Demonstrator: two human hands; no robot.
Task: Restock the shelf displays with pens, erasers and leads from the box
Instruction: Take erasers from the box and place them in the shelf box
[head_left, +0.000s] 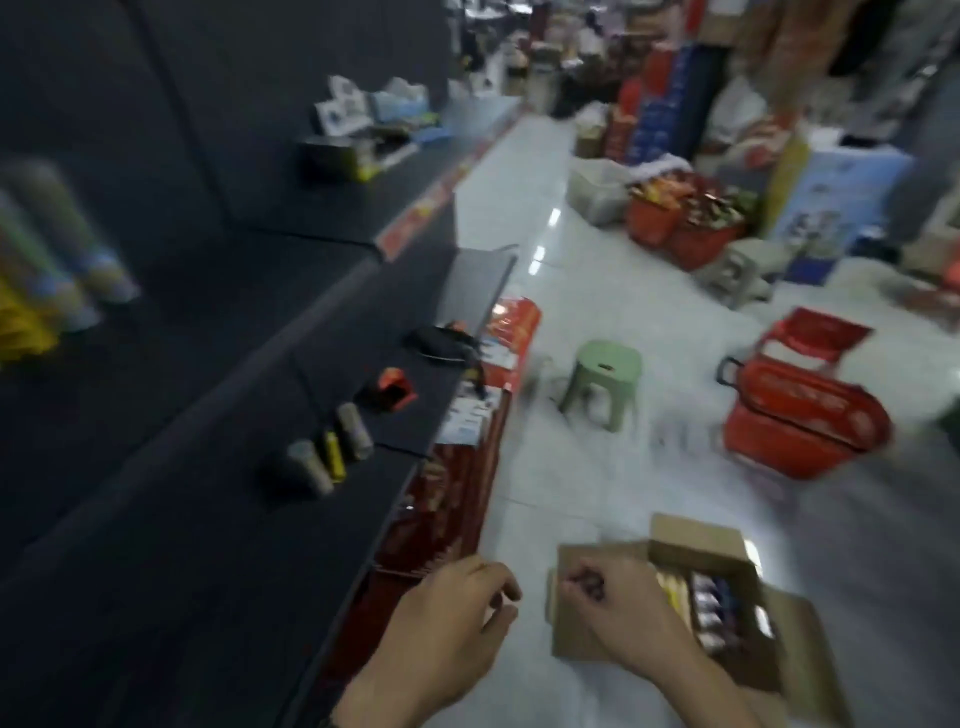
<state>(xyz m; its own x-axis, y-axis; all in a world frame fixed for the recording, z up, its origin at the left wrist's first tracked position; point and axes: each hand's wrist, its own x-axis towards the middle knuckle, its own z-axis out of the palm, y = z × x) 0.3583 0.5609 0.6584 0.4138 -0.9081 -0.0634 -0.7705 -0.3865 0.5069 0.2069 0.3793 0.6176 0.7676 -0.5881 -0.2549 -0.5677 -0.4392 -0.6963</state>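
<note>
Two hands hover near me: left hand with fingers loosely curled, right hand with fingers curled over the left flap of the open box, pinching something or not I cannot tell.

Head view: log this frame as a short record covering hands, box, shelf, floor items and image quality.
left hand: fingers curled, near shelf edge; hold unclear
right hand: fingers curled, over box's near flap; hold unclear
box: cardboard, open, on floor, packets inside
shelf: dark, a few small tubes on it
floor: green stool, red basket
quality: heavy motion blur
</note>
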